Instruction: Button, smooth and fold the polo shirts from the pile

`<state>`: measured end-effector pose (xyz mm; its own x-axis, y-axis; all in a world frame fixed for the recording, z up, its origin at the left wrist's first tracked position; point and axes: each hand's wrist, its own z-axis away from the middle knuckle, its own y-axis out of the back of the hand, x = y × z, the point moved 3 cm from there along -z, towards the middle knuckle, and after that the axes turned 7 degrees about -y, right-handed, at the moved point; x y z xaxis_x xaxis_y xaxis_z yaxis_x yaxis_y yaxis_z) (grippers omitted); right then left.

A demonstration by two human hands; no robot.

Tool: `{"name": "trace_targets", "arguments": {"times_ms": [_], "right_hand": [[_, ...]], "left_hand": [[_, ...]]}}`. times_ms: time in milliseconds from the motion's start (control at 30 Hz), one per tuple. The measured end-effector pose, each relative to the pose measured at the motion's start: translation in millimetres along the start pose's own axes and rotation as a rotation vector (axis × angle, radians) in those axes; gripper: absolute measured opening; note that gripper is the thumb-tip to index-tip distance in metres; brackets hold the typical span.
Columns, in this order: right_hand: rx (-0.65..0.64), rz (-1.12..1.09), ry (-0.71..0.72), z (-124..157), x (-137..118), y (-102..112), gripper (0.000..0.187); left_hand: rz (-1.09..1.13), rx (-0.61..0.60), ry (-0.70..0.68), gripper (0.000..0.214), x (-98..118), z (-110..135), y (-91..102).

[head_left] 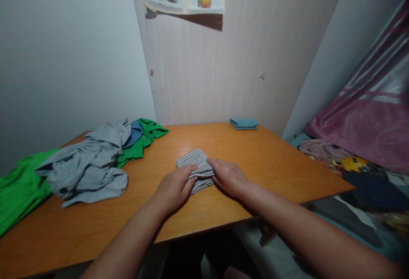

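Observation:
A grey-and-white striped cloth (pixel 195 158), folded into a small bundle, lies on the wooden table (pixel 243 159) in front of me. My left hand (pixel 174 187) pinches its near left side between thumb and fingers. On the right edge, my right hand (pixel 228 176) grips the same cloth, with the fingertips partly hidden behind it. A fold stands slightly raised between the two hands, and a lower layer of the cloth shows beneath it. Its exact kind, garment or plain cloth, cannot be made out.
Crumpled grey (pixel 92 159), bright green (pixel 25 181) and darker green (pixel 150 130) clothes pile up on the table's left. A folded teal cloth (pixel 244 124) lies at the back right. Walls close off the back and left. Beyond the right edge hangs a pink curtain (pixel 358 125) above assorted items.

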<state>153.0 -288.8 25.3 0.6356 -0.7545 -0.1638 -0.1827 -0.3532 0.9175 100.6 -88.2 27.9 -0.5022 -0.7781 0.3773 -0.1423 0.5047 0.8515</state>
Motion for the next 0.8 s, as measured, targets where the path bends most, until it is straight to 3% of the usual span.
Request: {"name": "trace_targets", "arguments": {"times_ms": [167,433,667,800], "right_hand": [[-0.008,-0.041,-0.010,2.3,2.4,-6.6,0.043],[-0.009,-0.205,-0.033,9.8,10.6,-4.5,0.051],[-0.078,-0.312,0.020,12.3,9.8,11.0,0.059],[0.049,-0.323,0.004,7.7,-3.3,22.1,0.053]], "left_hand": [[-0.061,-0.055,-0.052,0.037,-1.2,6.1,-3.5],[-0.077,-0.080,-0.061,0.047,-6.3,13.8,-6.1],[-0.079,-0.077,-0.088,0.048,-8.4,22.3,-6.5],[-0.049,-0.073,-0.069,0.049,-8.6,24.1,-7.7]]}}
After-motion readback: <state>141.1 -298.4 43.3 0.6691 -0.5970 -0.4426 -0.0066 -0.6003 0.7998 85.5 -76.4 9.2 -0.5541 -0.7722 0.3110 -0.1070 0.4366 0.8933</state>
